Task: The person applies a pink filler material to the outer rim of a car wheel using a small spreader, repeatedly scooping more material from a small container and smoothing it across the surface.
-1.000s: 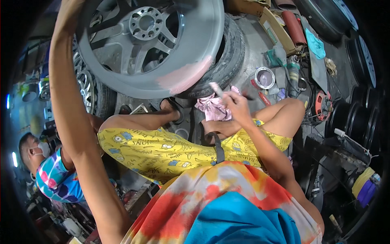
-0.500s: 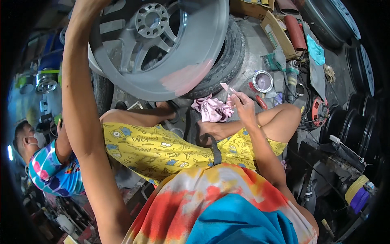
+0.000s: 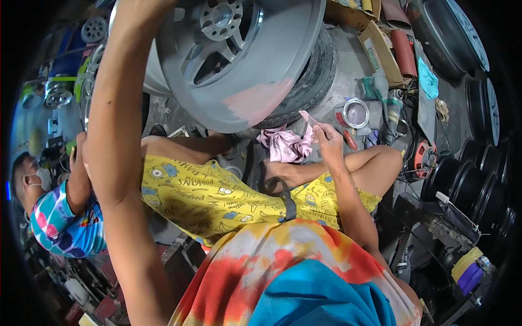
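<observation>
A large grey alloy wheel (image 3: 217, 106) leans in front of me, over a black tyre (image 3: 323, 81). A smooth pink patch of filler (image 3: 260, 102) covers part of its lower rim. My right hand (image 3: 328, 142) is closed round a small flat putty spreader (image 3: 305, 116), whose pink-smeared tip points up and left, apart from the wheel. Crumpled pink cloth or paper (image 3: 285, 145) lies just left of that hand. My left arm (image 3: 119, 136) reaches up past the wheel's left side; its hand is cut off by the top edge.
Right of the wheel stand an open can (image 3: 356, 113), a red tube-like object (image 3: 349, 140), corded power tools (image 3: 392, 108) and a cardboard box (image 3: 378, 54). Black wheel rims (image 3: 462, 185) line the far right. A masked person (image 3: 65, 212) sits at the left.
The wheel has shifted right and slightly up, and my left arm has moved right with it. My right hand still holds the spreader in nearly the same place.
</observation>
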`<action>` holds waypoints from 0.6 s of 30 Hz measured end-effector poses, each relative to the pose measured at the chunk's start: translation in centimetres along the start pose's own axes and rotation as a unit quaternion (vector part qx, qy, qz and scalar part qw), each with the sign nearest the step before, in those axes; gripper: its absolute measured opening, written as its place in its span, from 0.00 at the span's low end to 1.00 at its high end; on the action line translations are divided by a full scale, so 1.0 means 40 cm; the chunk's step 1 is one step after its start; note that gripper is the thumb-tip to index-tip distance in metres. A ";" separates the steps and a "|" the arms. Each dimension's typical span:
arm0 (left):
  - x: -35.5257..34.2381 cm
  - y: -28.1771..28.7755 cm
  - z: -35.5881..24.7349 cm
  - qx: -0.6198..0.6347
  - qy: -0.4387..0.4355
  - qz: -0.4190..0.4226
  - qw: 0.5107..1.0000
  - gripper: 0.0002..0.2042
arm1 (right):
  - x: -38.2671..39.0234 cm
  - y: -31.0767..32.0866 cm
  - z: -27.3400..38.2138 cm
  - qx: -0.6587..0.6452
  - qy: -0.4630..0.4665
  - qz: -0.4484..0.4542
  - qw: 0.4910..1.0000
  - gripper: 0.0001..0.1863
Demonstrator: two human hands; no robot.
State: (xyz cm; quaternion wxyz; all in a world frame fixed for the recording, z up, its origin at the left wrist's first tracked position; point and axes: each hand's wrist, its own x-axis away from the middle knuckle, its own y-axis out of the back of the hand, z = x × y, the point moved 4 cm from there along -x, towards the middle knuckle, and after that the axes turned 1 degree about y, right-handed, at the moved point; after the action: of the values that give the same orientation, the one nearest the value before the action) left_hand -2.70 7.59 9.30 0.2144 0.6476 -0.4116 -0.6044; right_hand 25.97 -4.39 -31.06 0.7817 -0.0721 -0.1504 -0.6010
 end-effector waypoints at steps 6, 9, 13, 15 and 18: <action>0.035 0.001 -0.075 -0.024 -0.022 0.032 0.999 0.14 | 0.016 0.011 0.019 -0.142 -0.043 0.005 0.989 0.10; 0.031 -0.014 -0.065 -0.078 -0.021 0.039 0.996 0.13 | 0.022 0.024 0.009 -0.179 -0.030 0.028 0.983 0.08; 0.057 0.010 -0.112 0.062 -0.046 -0.053 0.996 0.10 | 0.033 0.027 0.023 -0.168 -0.013 0.001 0.986 0.08; 0.087 0.010 -0.166 0.200 -0.039 -0.044 0.978 0.09 | 0.039 0.032 0.048 -0.114 0.044 -0.015 0.992 0.09; 0.132 -0.056 -0.155 0.357 0.007 0.050 0.933 0.10 | 0.039 0.027 0.070 -0.111 0.049 -0.016 0.992 0.09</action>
State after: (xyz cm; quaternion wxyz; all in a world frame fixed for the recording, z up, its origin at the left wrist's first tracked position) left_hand 3.49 3.30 5.46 0.0020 0.6643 -0.6304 -0.4017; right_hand 26.94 -4.73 -27.81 0.7656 -0.1264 -0.0453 -0.6291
